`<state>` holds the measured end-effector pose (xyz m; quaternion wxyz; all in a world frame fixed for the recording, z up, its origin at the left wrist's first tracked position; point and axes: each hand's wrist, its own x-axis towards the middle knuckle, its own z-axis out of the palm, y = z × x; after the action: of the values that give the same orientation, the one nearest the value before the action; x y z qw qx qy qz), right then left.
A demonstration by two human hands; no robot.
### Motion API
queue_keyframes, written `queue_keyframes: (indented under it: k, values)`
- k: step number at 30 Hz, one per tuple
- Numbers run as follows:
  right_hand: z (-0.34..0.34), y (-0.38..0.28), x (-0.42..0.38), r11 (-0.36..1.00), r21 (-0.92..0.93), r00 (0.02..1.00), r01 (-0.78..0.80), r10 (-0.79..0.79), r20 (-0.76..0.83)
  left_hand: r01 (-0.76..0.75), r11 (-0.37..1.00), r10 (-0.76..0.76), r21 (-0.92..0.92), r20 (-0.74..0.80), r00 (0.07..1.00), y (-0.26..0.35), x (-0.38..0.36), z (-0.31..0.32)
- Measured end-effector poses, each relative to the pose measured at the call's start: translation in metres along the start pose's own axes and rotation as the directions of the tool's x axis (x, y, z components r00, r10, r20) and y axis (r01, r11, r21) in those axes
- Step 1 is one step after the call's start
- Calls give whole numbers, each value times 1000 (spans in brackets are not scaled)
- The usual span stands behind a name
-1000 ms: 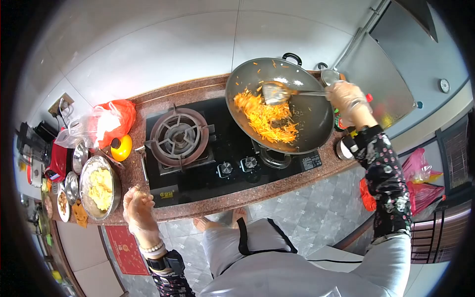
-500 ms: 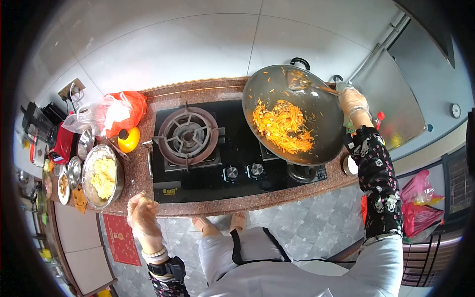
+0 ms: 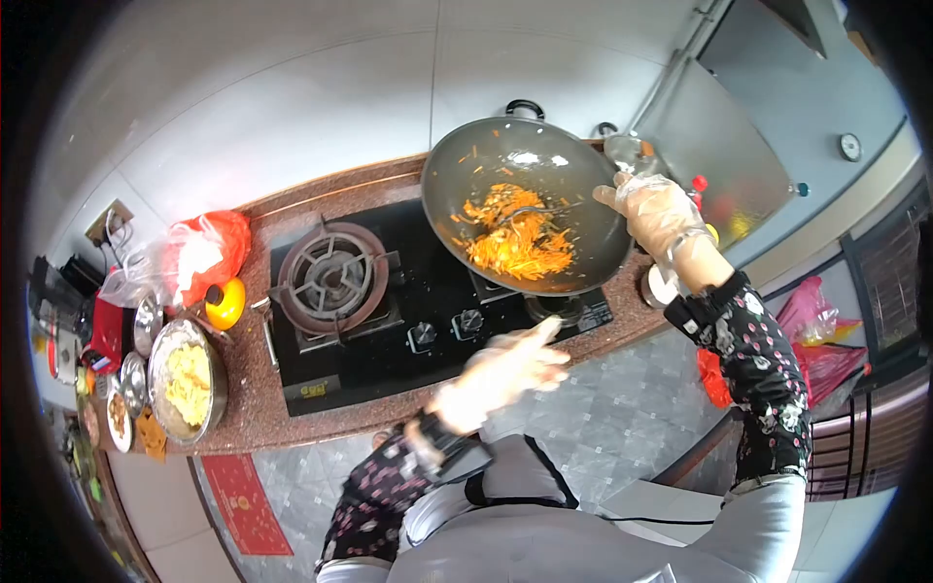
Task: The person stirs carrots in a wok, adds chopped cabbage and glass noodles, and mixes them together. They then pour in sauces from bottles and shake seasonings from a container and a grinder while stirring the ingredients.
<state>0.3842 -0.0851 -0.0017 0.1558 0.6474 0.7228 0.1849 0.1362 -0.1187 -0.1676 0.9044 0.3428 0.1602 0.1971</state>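
My right hand (image 3: 661,212), in a clear plastic glove, is closed round the handle end of a metal spatula at the right rim of the dark wok (image 3: 593,228). The spatula's head (image 3: 525,216) rests among orange shreds (image 3: 520,255) mixed with paler bits. Stretched out over the front edge of the stove (image 3: 389,374), my left hand (image 3: 510,374) is blurred by motion, its fingers extended and nothing visible in it. It is below the wok, near the dark round part (image 3: 554,309) under the wok's front rim.
An unused-looking burner (image 3: 333,274) sits left of the wok. Further left are a metal bowl of yellow food (image 3: 188,381), a yellow lid (image 3: 225,303), a red plastic bag (image 3: 216,255) and small dishes. A pale container (image 3: 659,289) stands right of the stove.
My left hand has moved right and forward from the counter's front edge, its fingers now stretched out. The spatula's head has come down into the shreds. The view has shifted.
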Motion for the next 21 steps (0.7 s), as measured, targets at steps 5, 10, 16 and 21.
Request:
queue_keyframes:
  k: [5,10,16,21]
  values:
    - [-27,-9,-26,993,-111,995,48,-38,91,-31,905,-129,-425,-343,931,-28,67,44]
    - [41,-12,5,971,-49,959,-234,239,154,-93,972,-28,-215,-502,864,-27,48,18]
    - [-68,29,9,989,126,707,75,-141,693,-260,963,170,-64,-604,779,3,15,-12]
    - [24,-16,57,742,152,674,653,-660,332,-342,934,242,-101,-525,816,10,5,-16]
